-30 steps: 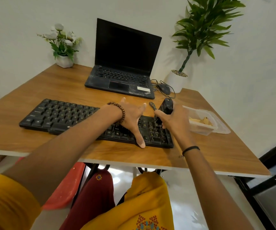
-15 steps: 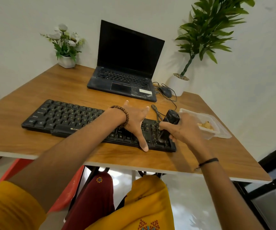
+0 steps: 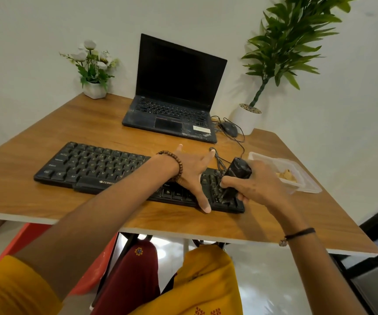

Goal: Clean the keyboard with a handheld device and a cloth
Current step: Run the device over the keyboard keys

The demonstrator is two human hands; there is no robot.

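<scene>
A black keyboard lies across the wooden desk near its front edge. My left hand, with a bead bracelet at the wrist, presses flat on the keyboard's right part, fingers spread wide. My right hand grips a black handheld device, tilted, its lower end down on the keys at the keyboard's right end. No cloth shows in this view.
An open black laptop stands behind the keyboard. A wired mouse and its cable lie beside a white plant pot. A clear plastic container with yellowish bits sits right of my right hand. A flower pot stands far left.
My right hand has brought the device down and toward me along the keyboard's right end, tilting it more. My left hand has stayed pressed on the keys.
</scene>
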